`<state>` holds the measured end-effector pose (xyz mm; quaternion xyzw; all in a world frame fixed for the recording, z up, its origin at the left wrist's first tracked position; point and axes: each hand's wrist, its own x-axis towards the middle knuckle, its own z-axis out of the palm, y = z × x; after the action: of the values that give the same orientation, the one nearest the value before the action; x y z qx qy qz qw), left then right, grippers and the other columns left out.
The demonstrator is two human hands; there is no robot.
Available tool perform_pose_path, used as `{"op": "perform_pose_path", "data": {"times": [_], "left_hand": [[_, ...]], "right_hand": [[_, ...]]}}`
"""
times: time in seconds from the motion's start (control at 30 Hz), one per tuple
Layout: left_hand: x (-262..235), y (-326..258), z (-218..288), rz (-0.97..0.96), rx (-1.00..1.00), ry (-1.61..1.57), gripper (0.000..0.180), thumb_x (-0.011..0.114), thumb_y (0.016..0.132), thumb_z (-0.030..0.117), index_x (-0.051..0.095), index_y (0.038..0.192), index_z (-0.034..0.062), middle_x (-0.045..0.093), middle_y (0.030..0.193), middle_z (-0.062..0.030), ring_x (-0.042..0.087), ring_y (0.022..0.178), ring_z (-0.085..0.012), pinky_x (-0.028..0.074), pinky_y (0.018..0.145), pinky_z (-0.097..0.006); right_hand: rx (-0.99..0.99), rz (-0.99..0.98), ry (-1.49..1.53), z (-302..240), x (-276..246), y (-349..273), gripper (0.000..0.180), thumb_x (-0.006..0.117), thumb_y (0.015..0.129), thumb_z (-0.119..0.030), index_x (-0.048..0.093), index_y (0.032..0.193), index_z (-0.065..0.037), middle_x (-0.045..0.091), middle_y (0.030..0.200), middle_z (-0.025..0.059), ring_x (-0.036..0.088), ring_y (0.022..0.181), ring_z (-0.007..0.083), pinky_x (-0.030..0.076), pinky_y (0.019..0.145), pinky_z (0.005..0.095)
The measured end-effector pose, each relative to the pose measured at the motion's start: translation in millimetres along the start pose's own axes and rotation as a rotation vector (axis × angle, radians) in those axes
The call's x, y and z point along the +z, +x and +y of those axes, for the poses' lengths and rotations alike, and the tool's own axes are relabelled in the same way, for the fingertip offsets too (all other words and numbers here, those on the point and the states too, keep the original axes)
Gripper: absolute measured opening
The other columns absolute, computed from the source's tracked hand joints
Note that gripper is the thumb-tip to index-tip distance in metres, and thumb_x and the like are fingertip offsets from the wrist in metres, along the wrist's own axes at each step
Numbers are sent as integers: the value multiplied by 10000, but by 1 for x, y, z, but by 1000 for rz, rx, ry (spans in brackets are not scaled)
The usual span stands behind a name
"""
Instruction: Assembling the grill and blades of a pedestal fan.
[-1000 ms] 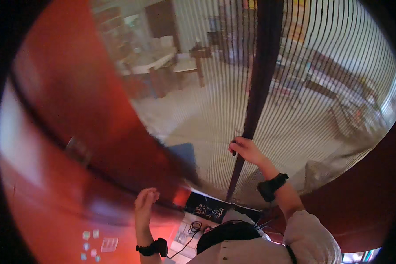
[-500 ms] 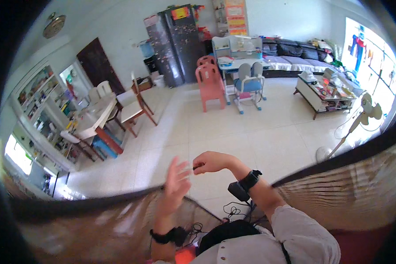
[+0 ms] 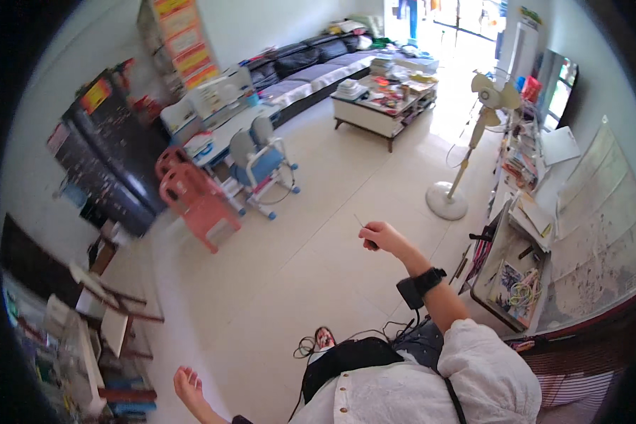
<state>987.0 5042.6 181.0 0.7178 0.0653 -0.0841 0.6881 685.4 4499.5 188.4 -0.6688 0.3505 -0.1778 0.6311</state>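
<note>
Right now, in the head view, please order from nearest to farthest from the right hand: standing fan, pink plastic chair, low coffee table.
From the right hand:
1. Standing fan, to its right.
2. Pink plastic chair, to its left.
3. Low coffee table, far ahead by the sofa.

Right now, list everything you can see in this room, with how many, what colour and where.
Tall pedestal fan with round base: one, cream, standing on the floor right of centre.
Plastic stacking chairs: two or so, pink-red, left of centre.
Small rolling chairs with padded backs: two, grey and blue, at the white desk.
Low coffee table: one, white with dark top, cluttered, upper middle.
Long sofa: one, dark grey, along the far wall.
Tall cabinet: one, black, left wall.
Tiled floor: cream, centre.
Thin stick-like item: one, pale, pinched in the right hand; too small to identify.
Wrist device: one, black, right wrist.
Right hand: raised, closed on the thin item.
Left hand: open, lower left, holding nothing.
</note>
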Motion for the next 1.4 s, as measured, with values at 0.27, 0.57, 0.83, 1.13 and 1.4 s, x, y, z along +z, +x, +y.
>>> {"op": "perform_pose_path", "data": {"times": [0.27,0.57,0.83,1.13,1.4], "left_hand": [[395,137,107,-734,151,95,195,532,903,270,579,952,88,602,863,10,564,756,-70,431,656,-202],[604,224,83,-918,158,59,195,500,926,214,588,1004,59,628,872,-3,587,759,-72,460,648,-193],[610,323,98,-449,34,-47,204,536,905,226,594,985,47,631,862,-24,587,736,-83,458,637,-208],[618,465,51,-119,-268,-113,247,560,891,285,597,1005,69,628,860,-20,596,747,-102,465,663,-233],[654,520,25,-95,-429,93,240,559,895,278,604,1004,69,630,864,-20,590,751,-91,469,671,-222]], "right_hand": [[112,337,220,1,-71,65,186,496,902,-204,556,929,-30,582,697,50,550,588,114,463,550,253],[154,676,15,20,-138,281,215,575,849,-196,580,924,5,481,579,-7,435,398,74,336,333,222],[-35,134,-457,-11,-106,596,272,551,867,-291,663,974,-67,657,798,156,641,766,231,484,673,355],[128,-179,-847,-8,46,803,516,607,782,-408,568,1147,-46,637,968,183,608,931,323,472,794,397],[143,38,-1073,37,139,909,522,603,796,-311,448,1217,-45,629,959,180,591,928,370,462,809,442]]}}
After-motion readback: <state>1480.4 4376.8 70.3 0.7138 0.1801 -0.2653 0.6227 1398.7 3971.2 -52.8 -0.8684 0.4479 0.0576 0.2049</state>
